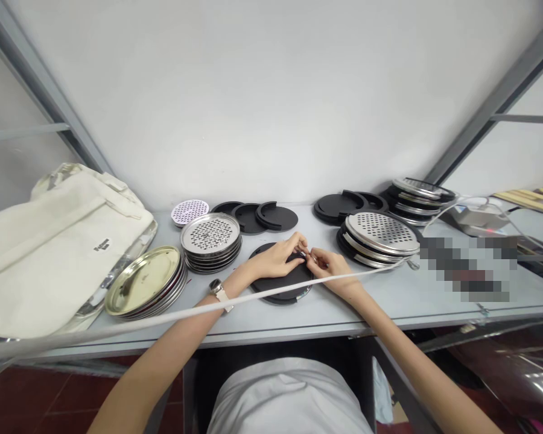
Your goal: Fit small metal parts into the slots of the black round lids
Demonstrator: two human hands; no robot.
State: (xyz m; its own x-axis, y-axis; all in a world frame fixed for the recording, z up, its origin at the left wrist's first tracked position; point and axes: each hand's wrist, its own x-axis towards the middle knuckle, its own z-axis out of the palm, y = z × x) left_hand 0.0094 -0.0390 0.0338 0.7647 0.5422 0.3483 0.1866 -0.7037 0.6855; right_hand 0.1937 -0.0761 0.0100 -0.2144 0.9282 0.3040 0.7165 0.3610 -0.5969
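Note:
A round black disc lies flat on the table near its front edge. Over its upper part rests my left hand, fingers bent together at the disc's right side. My right hand meets it there, thumb and fingertips pinched. Whatever the fingertips hold is too small to make out. Left of my hands stands a stack of perforated silver discs. Right of them, perforated silver and black discs are piled up. A white cable crosses the view in front of my wrists.
Gold-coloured round lids and a cream bag are at the left. Black round parts lie along the wall, with a small white perforated disc. Another disc pile and a grey device stand at the right.

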